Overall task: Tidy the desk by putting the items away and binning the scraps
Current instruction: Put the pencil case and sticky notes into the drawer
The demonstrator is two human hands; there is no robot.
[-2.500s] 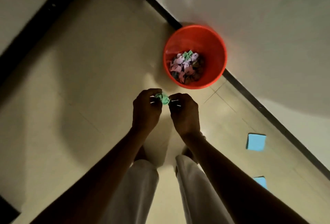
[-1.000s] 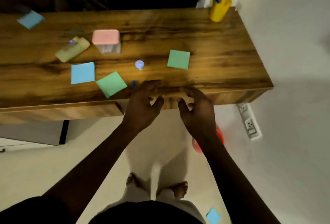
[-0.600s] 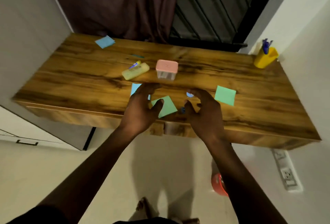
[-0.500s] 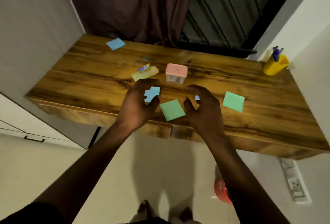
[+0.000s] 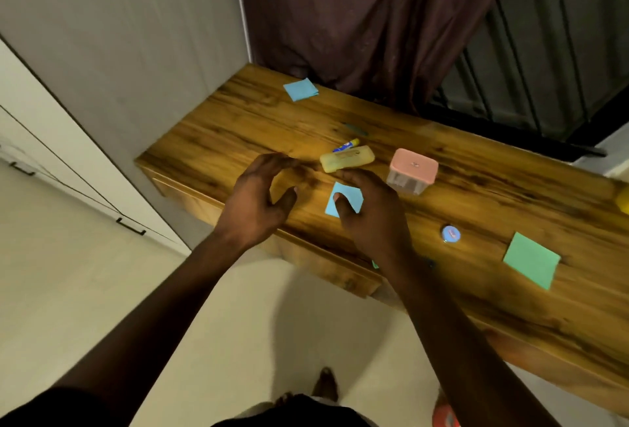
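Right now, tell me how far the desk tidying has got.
Done: nothing provable; the bin barely shows, contents hidden. In hand: nothing held; the right grip is over a blue note, the left grip is open beside it. Left: the far blue note, green note, yellow case, pink box and small round item on the desk.

No longer pinches a crumpled green scrap above the orange bin (image 5: pixel 444 418); reaches empty-handed over the table (image 5: pixel 221 140) instead. With left hand (image 5: pixel 258 198), comes off the blue note (image 5: pixel 354 194) onto bare wood to its left. With right hand (image 5: pixel 371 212), shifts left to above that blue note, thumb over it. Now hides the near green note (image 5: pixel 375 264) under the right wrist, bar a sliver.
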